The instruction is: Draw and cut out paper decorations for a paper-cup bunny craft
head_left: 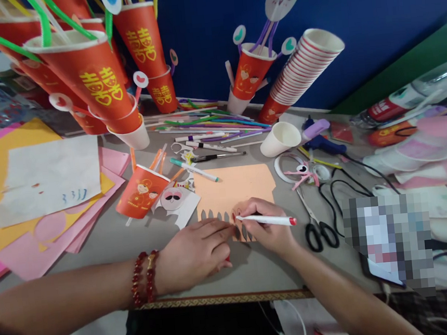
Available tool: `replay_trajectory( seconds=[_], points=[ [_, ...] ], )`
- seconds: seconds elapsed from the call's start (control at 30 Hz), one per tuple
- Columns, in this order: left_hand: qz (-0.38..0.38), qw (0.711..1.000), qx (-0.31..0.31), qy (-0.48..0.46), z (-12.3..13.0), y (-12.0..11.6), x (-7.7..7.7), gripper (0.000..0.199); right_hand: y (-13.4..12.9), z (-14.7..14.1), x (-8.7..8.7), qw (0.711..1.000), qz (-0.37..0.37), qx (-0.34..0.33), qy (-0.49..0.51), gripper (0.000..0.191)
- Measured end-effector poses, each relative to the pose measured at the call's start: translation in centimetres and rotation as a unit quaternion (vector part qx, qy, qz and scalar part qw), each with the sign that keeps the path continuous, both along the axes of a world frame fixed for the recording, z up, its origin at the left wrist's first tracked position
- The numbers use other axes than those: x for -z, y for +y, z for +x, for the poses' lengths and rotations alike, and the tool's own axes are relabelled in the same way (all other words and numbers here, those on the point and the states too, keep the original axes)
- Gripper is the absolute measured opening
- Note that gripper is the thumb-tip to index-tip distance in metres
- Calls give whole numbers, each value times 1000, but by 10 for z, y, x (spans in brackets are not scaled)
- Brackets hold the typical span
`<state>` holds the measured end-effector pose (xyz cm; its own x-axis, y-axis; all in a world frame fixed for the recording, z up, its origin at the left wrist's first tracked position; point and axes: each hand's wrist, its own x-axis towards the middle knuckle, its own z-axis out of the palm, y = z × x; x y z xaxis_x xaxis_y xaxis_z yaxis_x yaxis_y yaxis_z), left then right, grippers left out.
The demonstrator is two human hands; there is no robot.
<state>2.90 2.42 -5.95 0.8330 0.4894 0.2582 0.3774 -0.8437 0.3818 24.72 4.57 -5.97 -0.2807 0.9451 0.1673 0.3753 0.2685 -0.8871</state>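
Note:
My right hand (270, 226) is closed around a white marker (269, 219) with a red end. Its tip touches a sheet of orange paper (236, 187) near small drawn oval outlines. Along the sheet's lower part runs a row of dark pointed leaf shapes (219, 217). My left hand (197, 250) lies over the sheet's lower left edge with fingers stretched out, holding it against the table. A small red bit shows by the left thumb; what it is I cannot make out. A teal marker (194, 169) lies across the sheet's top left corner.
Left of the sheet are a tilted red paper cup (141, 190) with straws and coloured papers (48, 177). Behind lie pens and straws (203, 119); stacked cups (305, 71) stand further back. Scissors (318, 229), a tape roll (284, 170), a glue gun (323, 143) and cables are at right.

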Motion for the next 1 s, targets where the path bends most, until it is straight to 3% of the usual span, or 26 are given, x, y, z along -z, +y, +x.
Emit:
replay_trajectory(
  seconds=[1.0],
  points=[
    [5,1000,-11,5,0,-1,1,18,-2,2,3,1000,1,2,-28,14]
  ],
)
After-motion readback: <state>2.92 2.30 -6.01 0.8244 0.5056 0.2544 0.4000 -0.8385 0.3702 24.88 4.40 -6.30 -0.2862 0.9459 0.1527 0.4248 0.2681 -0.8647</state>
